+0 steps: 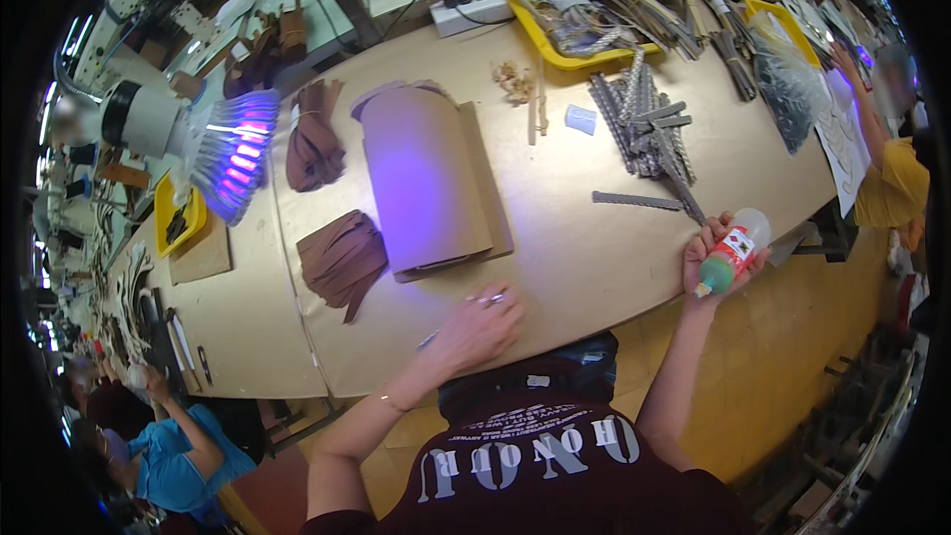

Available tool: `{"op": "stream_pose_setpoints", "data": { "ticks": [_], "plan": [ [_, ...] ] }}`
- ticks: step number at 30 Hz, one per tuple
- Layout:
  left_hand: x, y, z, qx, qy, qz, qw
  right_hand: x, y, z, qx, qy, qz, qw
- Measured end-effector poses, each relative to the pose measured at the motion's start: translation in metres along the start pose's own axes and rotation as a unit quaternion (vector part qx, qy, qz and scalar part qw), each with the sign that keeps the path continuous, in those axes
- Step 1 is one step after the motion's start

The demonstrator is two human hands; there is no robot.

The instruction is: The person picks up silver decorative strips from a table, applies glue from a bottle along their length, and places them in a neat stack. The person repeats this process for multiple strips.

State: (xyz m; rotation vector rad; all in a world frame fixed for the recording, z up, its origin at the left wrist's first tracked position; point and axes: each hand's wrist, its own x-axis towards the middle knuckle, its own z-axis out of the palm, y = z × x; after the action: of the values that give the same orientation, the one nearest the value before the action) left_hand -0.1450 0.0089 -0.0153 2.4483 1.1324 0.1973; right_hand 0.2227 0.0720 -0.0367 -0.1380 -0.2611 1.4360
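Busy workshop surroundings frame a gold-brown worktop (565, 238), which stretches out in front of the person and past both hands. Far to the left of the left hand, a co-worker in a blue top (198, 456) sits beside it. Nearer, but well beyond that hand, a lamp with a ribbed shade (236, 154) glows violet above a small yellow tray (203, 218). Two bundles of brown strips lie to the left hand's upper left: the tied bundle (315, 144) farther off, and the loose bundle (342, 258) closer, fanned across the surface. Straight ahead of the left hand stands a curved brown form (426, 168), washed with violet light. That left hand (482, 325) rests near the front edge with its fingers curled under; whether it grips anything cannot be told. Ahead of and between the hands are a large yellow tray (555, 59), a small pale-blue piece (581, 119) and a heap of grey braided strips (646, 129), with a single strip (637, 200) just left of the right hand. The right hand (696, 256) grasps a squeeze bottle (735, 248) off the worktop, tilted nozzle-down toward the body, green liquid gathered at the nozzle end. Beyond it, to the right, is a co-worker in yellow (892, 188).
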Motion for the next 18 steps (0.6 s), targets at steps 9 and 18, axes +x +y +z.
{"op": "stream_pose_setpoints", "data": {
  "ticks": [9,18],
  "plan": [
    [-0.006,-0.008,-0.033,0.049,0.074,0.097,0.991,0.0,0.003,0.003,0.018,0.0,0.001,1.0],
    [0.169,0.034,0.004,-0.013,0.093,0.006,0.996,-0.011,0.012,0.004,-0.111,0.126,-0.084,0.982]
  ]
}}
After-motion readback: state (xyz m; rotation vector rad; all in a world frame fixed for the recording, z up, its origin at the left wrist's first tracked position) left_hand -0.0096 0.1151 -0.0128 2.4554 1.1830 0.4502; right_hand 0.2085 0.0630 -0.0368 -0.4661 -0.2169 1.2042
